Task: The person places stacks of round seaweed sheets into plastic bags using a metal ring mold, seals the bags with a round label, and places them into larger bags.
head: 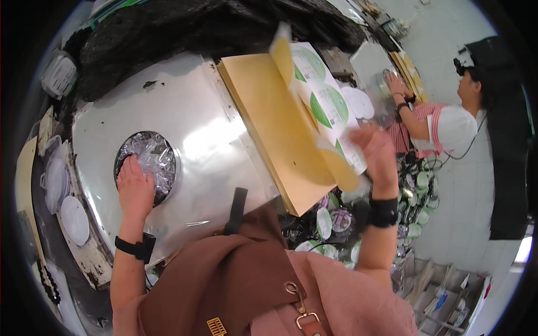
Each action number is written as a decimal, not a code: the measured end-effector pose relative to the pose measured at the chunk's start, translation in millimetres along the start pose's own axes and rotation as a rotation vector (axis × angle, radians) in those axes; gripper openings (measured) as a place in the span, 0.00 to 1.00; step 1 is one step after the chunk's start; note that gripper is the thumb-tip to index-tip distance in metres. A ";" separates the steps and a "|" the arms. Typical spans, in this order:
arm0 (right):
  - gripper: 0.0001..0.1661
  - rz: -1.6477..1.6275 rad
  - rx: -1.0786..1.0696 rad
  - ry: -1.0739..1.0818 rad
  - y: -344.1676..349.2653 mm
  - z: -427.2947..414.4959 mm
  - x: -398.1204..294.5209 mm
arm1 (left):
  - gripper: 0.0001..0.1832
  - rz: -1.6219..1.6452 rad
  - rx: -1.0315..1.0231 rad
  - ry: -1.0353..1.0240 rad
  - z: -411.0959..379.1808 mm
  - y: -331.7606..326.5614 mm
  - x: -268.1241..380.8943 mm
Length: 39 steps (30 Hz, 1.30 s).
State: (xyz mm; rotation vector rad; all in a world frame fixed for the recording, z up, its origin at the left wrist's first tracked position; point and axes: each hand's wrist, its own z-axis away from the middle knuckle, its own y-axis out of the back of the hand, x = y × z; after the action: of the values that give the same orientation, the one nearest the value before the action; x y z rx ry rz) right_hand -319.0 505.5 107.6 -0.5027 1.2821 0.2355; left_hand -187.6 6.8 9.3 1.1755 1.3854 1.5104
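My left hand lies over the near left side of a round tub, its fingers flat on the crumpled clear plastic film inside and its thumb apart. The tub stands on a shiny metal work surface. To the right is a stack of tan backing sheets. Its top sheet is curled over, showing round white-and-green printed labels. My right hand, blurred, is raised at the right edge of that label sheet; whether its fingers grip anything cannot be told.
A co-worker in a white cap handles a round container at the right. Many lidded tubs are piled below the label stack. White discs lie at left, and black plastic sheeting is bunched along the far edge.
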 end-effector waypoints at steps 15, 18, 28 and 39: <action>0.26 1.945 0.799 0.069 38.1 27.0 128.1 | 0.29 -0.019 0.021 -0.021 -4.0 -0.3 0.4; 0.20 1.803 0.846 0.157 38.2 28.8 132.5 | 0.29 -0.033 0.032 -0.019 -1.3 -1.4 -4.3; 0.11 1.583 0.867 0.310 39.8 41.0 125.5 | 0.28 -0.001 0.029 -0.010 -2.8 -0.3 1.5; 0.17 0.795 1.063 0.616 30.4 65.9 -157.2 | 0.29 0.081 0.096 0.014 -2.1 4.1 3.8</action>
State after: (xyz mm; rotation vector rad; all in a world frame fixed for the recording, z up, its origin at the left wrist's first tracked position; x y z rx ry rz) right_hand -320.1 580.6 263.6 0.9362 1.9328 0.0172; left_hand -190.5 9.4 13.9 1.2969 1.4491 1.5247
